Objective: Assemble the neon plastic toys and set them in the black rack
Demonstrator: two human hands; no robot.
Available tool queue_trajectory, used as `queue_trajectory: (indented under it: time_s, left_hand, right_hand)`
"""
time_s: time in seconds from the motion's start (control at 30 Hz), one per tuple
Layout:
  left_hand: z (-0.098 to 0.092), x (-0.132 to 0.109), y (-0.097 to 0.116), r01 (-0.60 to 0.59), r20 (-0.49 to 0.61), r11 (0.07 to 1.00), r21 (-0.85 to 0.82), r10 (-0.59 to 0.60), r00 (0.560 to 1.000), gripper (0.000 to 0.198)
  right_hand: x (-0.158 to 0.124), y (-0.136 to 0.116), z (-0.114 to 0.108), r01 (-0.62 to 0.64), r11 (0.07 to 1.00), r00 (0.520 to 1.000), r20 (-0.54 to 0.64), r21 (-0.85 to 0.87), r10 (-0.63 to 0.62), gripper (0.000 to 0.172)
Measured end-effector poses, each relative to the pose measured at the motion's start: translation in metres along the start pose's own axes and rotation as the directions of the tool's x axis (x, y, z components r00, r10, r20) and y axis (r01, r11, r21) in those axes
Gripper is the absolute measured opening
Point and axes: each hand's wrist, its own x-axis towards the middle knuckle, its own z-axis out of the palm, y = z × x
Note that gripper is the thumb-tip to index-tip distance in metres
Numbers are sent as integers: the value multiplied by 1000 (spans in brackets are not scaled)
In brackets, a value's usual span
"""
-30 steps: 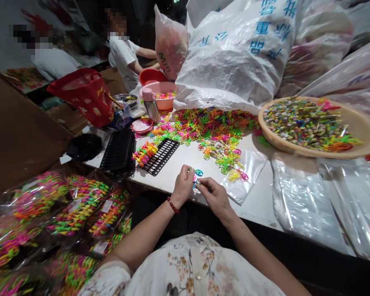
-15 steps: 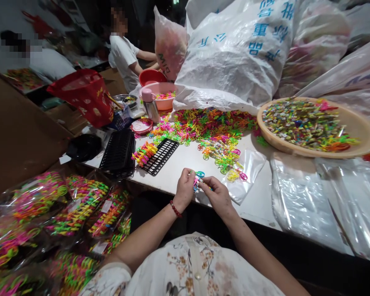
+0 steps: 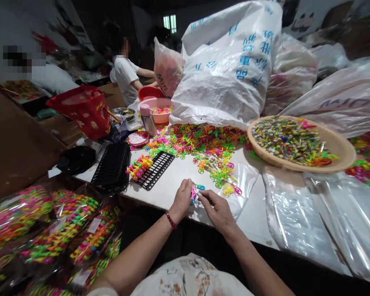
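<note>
My left hand (image 3: 182, 200) is closed on a small plastic toy bicycle (image 3: 193, 194) with pink and blue parts, held just above the table's front edge. My right hand (image 3: 217, 209) pinches a small pale piece against the toy's right side; its fingertips partly hide the piece. Right of the hands, a clear plastic bag (image 3: 245, 191) lies flat, with several toy bicycles (image 3: 217, 168) in mixed bright colours beside and partly over it. To the left, a black slotted rack (image 3: 157, 169) has a row of colourful toys (image 3: 139, 167) standing in its left end.
A big heap of toys (image 3: 200, 137) spills from a white sack (image 3: 218, 78). A peach basin (image 3: 342, 158) of small wrapped pieces stands right, above clear bags (image 3: 296, 213). Stacked black racks (image 3: 111, 166) and a flask (image 3: 148, 119) are left. Bagged toys (image 3: 64, 234) lie below. Two people work behind.
The view has tilted up and shifted slightly. My right fingertips have drawn a little away from the left hand, showing more of the toy bicycle, which my left hand still holds.
</note>
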Motion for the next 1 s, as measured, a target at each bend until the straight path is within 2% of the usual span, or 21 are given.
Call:
queue_trajectory:
  time_s: [0.1,0.17,0.23,0.3,0.37,0.47,0.6,0.67,0.73,0.83,0.9,1.0]
  left_hand:
    - [1,19,1,-41,6,992,121,40,999,30]
    - [2,38,2,-139,-24,960,245,149,989,15]
    - [6,60,3,-218,-26,921,321,239,971,5]
    - [15,80,2,-249,-10,905,345,269,963,14]
    - [25,94,-2,-256,-15,891,375,282,959,16]
    - [36,106,-13,-250,-54,872,421,300,953,20]
    - [33,116,-19,-273,-84,821,502,360,929,23]
    - [27,125,-16,-289,-69,790,541,384,921,22]
    - [23,134,-11,-300,-43,764,571,393,919,22]
    - [24,148,-6,-306,1,737,603,383,924,24]
    - [28,154,-7,-297,25,730,616,359,933,22]
    - [33,158,-10,-247,16,747,617,302,953,7]
  right_hand:
    - [12,18,-34,-14,974,975,-219,-226,-37,24]
    - [23,30,-54,-46,879,937,-325,-474,-127,25]
    - [38,38,-64,-54,757,930,-309,-651,-200,25]
    - [55,41,-61,-20,675,955,-214,-737,-205,23]
    - [73,42,-49,29,617,982,-95,-786,-166,21]
    - [96,43,-29,74,563,996,29,-823,-88,19]
    - [106,46,-22,86,549,996,78,-831,-38,20]
    - [101,49,-31,49,544,999,33,-838,-38,20]
    - [93,55,-48,-41,526,997,-73,-850,-40,24]
    - [84,66,-79,-208,473,971,-240,-856,-8,24]
    - [82,71,-95,-292,421,951,-308,-859,31,22]
    - [87,70,-100,-336,376,937,-347,-863,42,22]
